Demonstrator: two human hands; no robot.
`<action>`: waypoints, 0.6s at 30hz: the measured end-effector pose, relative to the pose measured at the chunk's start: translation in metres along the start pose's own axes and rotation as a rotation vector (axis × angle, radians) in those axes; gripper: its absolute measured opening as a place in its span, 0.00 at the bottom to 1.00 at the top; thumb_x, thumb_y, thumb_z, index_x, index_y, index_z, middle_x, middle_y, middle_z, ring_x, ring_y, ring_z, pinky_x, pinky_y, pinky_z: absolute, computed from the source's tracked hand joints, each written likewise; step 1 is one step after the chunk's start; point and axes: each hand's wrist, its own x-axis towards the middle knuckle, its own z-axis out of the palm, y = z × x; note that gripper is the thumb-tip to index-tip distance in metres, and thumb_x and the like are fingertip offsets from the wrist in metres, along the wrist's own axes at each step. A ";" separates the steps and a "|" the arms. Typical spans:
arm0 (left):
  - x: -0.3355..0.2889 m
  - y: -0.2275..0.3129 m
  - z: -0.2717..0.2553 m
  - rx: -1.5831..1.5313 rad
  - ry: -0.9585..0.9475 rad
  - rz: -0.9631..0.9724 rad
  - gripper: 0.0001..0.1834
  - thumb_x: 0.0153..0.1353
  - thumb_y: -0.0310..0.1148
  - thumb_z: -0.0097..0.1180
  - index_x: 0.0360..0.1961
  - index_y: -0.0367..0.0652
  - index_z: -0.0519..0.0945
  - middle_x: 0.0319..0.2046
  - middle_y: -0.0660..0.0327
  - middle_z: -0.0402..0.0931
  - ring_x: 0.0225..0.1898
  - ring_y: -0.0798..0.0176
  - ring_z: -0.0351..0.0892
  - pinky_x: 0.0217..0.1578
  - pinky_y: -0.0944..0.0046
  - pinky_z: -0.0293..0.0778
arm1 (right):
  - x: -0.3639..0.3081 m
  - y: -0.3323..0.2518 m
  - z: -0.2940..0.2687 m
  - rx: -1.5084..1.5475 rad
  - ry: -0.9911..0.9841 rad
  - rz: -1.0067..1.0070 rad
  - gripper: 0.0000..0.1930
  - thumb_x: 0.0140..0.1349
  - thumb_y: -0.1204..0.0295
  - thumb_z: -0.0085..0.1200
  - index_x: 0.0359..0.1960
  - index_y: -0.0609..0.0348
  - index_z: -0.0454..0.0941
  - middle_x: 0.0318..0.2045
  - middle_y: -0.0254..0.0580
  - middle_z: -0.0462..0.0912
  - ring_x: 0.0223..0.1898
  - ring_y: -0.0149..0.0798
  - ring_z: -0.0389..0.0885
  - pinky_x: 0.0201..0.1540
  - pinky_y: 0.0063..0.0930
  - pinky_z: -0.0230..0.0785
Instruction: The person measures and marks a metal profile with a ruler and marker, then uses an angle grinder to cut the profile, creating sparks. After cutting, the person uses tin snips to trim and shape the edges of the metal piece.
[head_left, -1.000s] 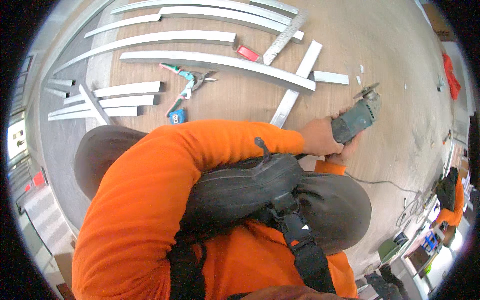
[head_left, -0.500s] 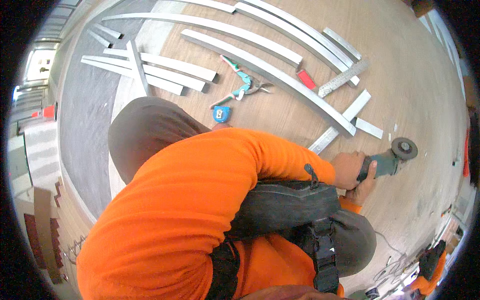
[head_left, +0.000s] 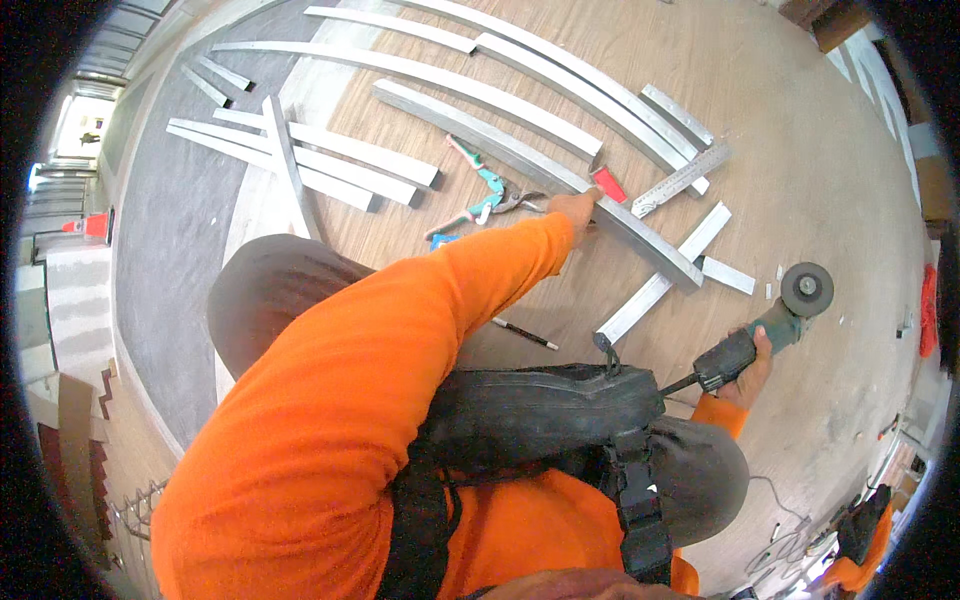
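Note:
My right hand (head_left: 752, 380) is wrapped round the body of an angle grinder (head_left: 772, 335), whose grey disc points away at the right, off the floor pieces. My left hand (head_left: 575, 212) is closed on a long silver metal channel (head_left: 650, 248) near its middle. The channel's near right end crosses over a shorter metal piece (head_left: 632, 312). Beside my left hand lie tin snips (head_left: 490, 185) with teal and pink handles, and a small red item (head_left: 608, 184). A blue tape measure (head_left: 442, 241) is mostly hidden behind my left sleeve.
Several long metal channels (head_left: 420, 72) lie across the wood-look floor, more (head_left: 330, 150) at the left. A steel ruler (head_left: 685, 180) rests over channel ends. A pen (head_left: 525, 333) lies near my knee. Small offcuts (head_left: 728, 275) sit by the disc; a cable (head_left: 785, 540) is at lower right.
My left hand has left the grinder and reached up and left to the long channel, which has shifted slightly. The pen now shows. The grinder stays in my right hand.

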 end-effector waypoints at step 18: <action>0.027 0.230 -0.100 -0.061 -0.134 0.273 0.26 0.64 0.44 0.64 0.52 0.34 0.74 0.41 0.52 0.79 0.42 0.51 0.84 0.43 0.50 0.85 | -0.024 -0.114 0.053 -0.500 -0.202 -0.233 0.20 0.58 0.58 0.66 0.43 0.61 0.79 0.32 0.45 0.84 0.28 0.37 0.84 0.32 0.31 0.80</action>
